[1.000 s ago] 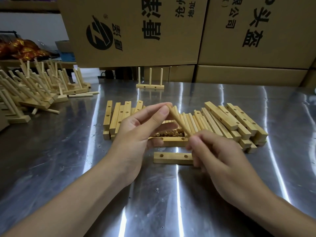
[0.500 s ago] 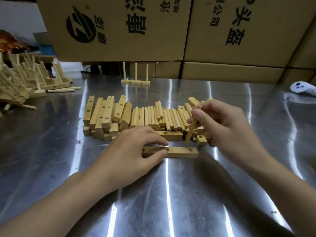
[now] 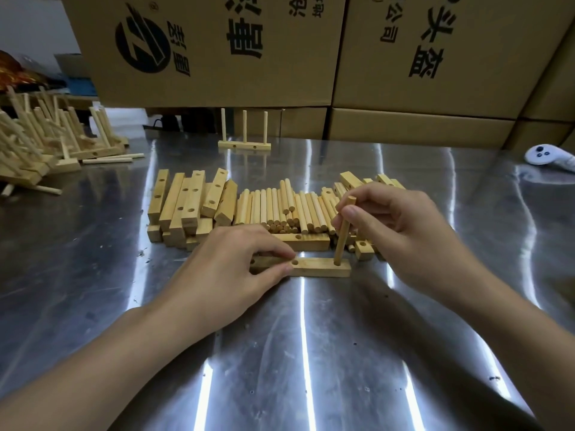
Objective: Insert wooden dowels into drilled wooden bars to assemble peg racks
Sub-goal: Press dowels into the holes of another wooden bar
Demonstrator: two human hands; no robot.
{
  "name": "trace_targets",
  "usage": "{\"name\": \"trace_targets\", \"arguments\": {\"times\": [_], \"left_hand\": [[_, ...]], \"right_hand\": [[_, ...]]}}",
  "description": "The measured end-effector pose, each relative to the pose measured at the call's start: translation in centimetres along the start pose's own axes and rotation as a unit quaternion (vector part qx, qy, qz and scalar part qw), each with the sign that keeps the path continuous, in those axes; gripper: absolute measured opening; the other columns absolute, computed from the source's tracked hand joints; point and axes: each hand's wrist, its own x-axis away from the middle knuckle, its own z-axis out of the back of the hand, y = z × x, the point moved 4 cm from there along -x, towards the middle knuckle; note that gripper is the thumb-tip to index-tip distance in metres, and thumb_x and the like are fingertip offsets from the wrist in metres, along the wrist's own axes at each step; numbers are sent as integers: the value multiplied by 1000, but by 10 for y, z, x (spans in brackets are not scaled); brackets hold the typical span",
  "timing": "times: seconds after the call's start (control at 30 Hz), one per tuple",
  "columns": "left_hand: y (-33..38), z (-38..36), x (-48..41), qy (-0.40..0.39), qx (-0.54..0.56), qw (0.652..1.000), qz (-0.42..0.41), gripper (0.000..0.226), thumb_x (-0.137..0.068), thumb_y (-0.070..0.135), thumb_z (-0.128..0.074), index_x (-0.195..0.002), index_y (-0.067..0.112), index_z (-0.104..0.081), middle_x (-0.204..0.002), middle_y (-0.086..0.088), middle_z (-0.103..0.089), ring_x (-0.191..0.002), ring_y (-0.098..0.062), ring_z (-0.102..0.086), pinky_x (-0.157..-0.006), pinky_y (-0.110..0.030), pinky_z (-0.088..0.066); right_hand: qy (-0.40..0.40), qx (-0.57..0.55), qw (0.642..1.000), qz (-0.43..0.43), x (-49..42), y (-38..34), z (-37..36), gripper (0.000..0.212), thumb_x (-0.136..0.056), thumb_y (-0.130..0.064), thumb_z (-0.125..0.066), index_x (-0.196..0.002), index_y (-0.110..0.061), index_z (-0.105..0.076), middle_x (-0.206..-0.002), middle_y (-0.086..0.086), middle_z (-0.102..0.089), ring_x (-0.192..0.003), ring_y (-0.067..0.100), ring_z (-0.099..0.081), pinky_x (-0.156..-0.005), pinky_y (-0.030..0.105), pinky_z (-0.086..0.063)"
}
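A drilled wooden bar lies flat on the steel table in front of me. My left hand pinches its left end between thumb and fingers. My right hand holds a wooden dowel upright, its lower end standing in the bar's right hole. The bar's middle hole is open; my left fingers partly cover its left end. Behind lies a pile of loose dowels, with stacked drilled bars to its left and more bars behind my right hand.
A finished rack with three pegs stands at the back centre. Several finished racks are heaped at the far left. Cardboard boxes wall off the back. A white controller lies at the right edge.
My left hand dropped from the dowel to the bar and took hold of its left end. My right hand swung the dowel upright and set its tip into the bar's right hole.
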Motion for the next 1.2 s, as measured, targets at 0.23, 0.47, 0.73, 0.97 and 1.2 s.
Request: {"name": "trace_targets", "arguments": {"times": [0.23, 0.47, 0.73, 0.97, 1.2], "left_hand": [[-3, 1, 0, 9, 5, 1000, 15, 17, -91, 41, -79, -108, 39, -82, -99, 26, -72, -100, 4, -66, -88, -30, -56], [-3, 1, -1, 4, 6, 1000, 21, 17, -91, 43, -78, -108, 42, -81, -100, 27, -71, -101, 7, -64, -89, -25, -55], [-3, 1, 0, 0, 11, 1000, 27, 18, -92, 43, -77, -109, 42, -81, -101, 28, -71, -101, 4, -64, -89, -28, -56], [-2, 1, 0, -3, 10, 1000, 26, 19, -92, 43, -77, -110, 41, -81, -101, 27, -71, -101, 4, -64, -89, -30, -56], [-1, 1, -1, -4, 6, 1000, 25, 20, -91, 44, -76, -110, 41, -81, -99, 26, -71, -99, 5, -64, -88, -29, -56]], "right_hand": [[-26, 15, 999, 21, 0, -4, -1, 11, -106, -10, -63, -105, -15, -73, -96, -9, -80, -100, 11, -77, -93, 33, -61], [-16, 1, 1000, -11, -2, -1, 6, 9, -105, -5, -62, -102, -5, -71, -93, -1, -82, -90, 8, -79, -67, 9, -54], [-49, 10, 999, 6, 0, -6, 8, 10, -105, -9, -63, -102, -10, -73, -93, -5, -81, -93, 10, -79, -77, 14, -57], [-22, 30, 999, -6, -2, -5, 4, 13, -101, -22, -70, -90, -14, -68, -89, -8, -81, -85, 9, -79, -74, 26, -60], [-19, -56, 997, -57, 1, 6, -4, 23, -94, -19, -80, -116, -19, -76, -101, -6, -82, -99, 10, -78, -86, 27, -63]]}}
